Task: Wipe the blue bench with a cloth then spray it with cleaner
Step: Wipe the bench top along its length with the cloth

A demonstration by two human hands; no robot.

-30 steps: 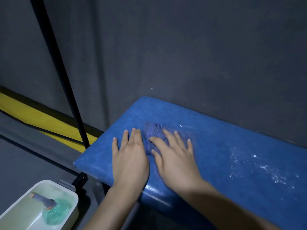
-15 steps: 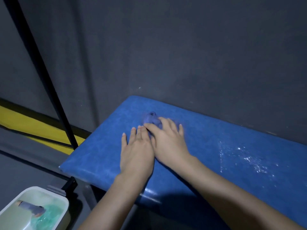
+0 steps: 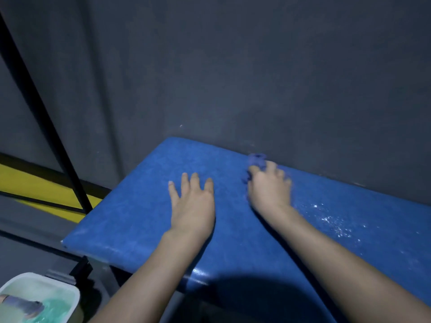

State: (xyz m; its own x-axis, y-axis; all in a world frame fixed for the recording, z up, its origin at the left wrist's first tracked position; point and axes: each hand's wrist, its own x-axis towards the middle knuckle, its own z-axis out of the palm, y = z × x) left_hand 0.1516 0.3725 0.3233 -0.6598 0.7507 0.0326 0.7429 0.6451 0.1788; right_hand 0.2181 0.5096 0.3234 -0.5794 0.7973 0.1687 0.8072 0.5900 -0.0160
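The blue bench [image 3: 130,220] runs from the lower left to the right edge against a dark wall. My left hand [image 3: 192,206] lies flat on its left part, fingers spread, holding nothing. My right hand [image 3: 270,187] presses a bunched blue-purple cloth [image 3: 255,159] against the bench's back edge near the wall; its fingers curl over the cloth, which pokes out beyond the fingertips and is blurred. White wet specks [image 3: 331,220] glisten on the bench to the right of my right forearm. No spray bottle can be made out.
A white tub [image 3: 70,290] with greenish water and a dark object in it sits on the floor at the lower left. A black slanted pole [image 3: 44,108] stands left of the bench, in front of a yellow floor strip [image 3: 28,185]. A dark wall [image 3: 256,78] backs the bench.
My right hand has slid the cloth to the right and back toward the wall, away from my left hand. My left hand stayed flat on the bench's left part.
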